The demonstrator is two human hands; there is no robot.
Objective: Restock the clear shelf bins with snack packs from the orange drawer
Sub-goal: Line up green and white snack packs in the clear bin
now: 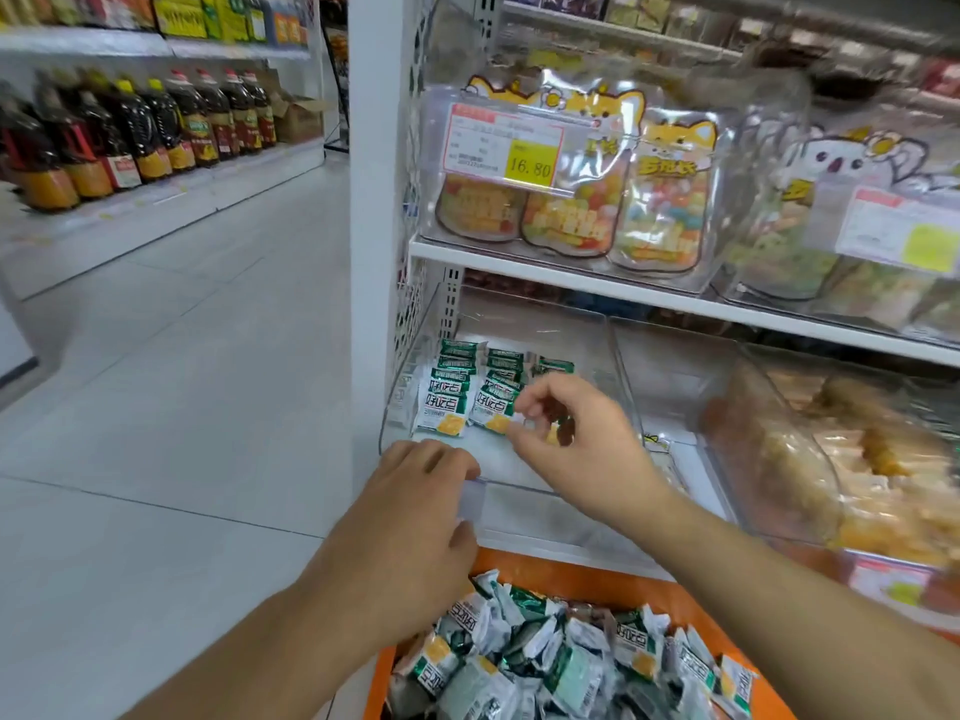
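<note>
A clear shelf bin (519,483) sits on the low shelf, with several green-and-white snack packs (444,402) laid in rows at its back left. My left hand (410,511) grips the bin's front lip at the left corner. My right hand (587,449) is inside the bin beside the rows, fingers pinched on a snack pack that is mostly hidden under them. Below, the orange drawer (597,579) stands pulled out, heaped with loose packs (545,662) of the same kind.
To the right is another clear bin (831,459) full of yellowish snacks. The shelf above holds a bin of cat-shaped candy bags (571,200) with a price tag. Oil bottles (130,137) line the aisle shelf at left, across grey floor tiles (182,381).
</note>
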